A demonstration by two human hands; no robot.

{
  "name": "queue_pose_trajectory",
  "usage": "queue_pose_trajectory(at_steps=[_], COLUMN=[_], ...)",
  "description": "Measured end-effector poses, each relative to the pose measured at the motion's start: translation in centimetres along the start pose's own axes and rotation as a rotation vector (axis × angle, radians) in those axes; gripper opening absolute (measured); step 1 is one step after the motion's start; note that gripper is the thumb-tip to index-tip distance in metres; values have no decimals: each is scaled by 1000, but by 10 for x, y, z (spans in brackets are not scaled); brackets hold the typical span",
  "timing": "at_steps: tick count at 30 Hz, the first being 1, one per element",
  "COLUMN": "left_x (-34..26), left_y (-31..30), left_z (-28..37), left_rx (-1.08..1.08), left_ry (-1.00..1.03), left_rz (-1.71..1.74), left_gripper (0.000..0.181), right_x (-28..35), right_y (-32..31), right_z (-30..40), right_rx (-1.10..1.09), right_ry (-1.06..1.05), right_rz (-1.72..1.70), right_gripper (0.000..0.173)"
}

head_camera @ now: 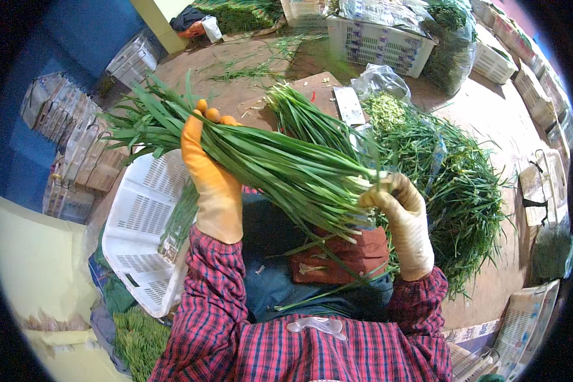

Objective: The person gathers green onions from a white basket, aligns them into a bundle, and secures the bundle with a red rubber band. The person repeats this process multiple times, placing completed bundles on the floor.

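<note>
A long bunch of green garlic chives (pixel 267 148) lies slantwise in front of me, leaf tips to the left and pale stem ends to the right. My left hand (pixel 210 157), in an orange and cream glove, is wrapped around its leafy part, with the fingertips showing on the far side. At the pale ends, my right hand (pixel 398 200) in a stained cream glove pinches some stems between thumb and fingers. Below the bunch, a reddish-brown cloth (pixel 344 258) rests over my lap, with loose leaves on it. Another chive bunch (pixel 310 119) lies on a board (pixel 324 83) beyond.
To my right spreads a large heap of loose greens (pixel 458 205), with pale trimmings (pixel 384 109) and a clear plastic bag (pixel 382 81) behind. A white slotted crate (pixel 143 215) with greens stands at my left. A flat metal blade (pixel 348 105) lies at the board's edge.
</note>
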State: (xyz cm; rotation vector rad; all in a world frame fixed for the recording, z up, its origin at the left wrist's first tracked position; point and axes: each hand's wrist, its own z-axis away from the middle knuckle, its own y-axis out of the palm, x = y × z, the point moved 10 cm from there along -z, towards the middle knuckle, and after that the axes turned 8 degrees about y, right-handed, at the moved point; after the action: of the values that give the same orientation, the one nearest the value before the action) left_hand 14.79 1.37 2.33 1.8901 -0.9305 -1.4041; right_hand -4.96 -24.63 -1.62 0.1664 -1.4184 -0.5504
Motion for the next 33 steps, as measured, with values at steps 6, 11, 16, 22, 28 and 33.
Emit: queue_pose_trajectory(at_steps=[6, 11, 16, 22, 28, 33], left_x=[-20, -42, -34, -64, -73, -84], left_y=[-20, -23, -26, -8, 1, 11], left_z=[-25, -41, -40, -57, -62, -60], left_rx=[-19, 52, -91, -109, -176, -186], left_ry=[15, -4, 52, 131, 177, 215], left_rz=[-13, 79, -136, -305, -301, -264], left_gripper=[25, 23, 29, 27, 28, 29], right_x=[-3, -26, -22, -18, -30, -25], right_y=[-42, -85, 20, 26, -32, 36], right_z=[36, 19, -9, -30, -21, 1], right_rx=[68, -110, 210, 175, -60, 140], right_ry=[57, -24, 105, 188, 139, 186], right_rz=[18, 727, 303, 63, 115, 169], right_gripper=[14, 42, 49, 30, 24, 42])
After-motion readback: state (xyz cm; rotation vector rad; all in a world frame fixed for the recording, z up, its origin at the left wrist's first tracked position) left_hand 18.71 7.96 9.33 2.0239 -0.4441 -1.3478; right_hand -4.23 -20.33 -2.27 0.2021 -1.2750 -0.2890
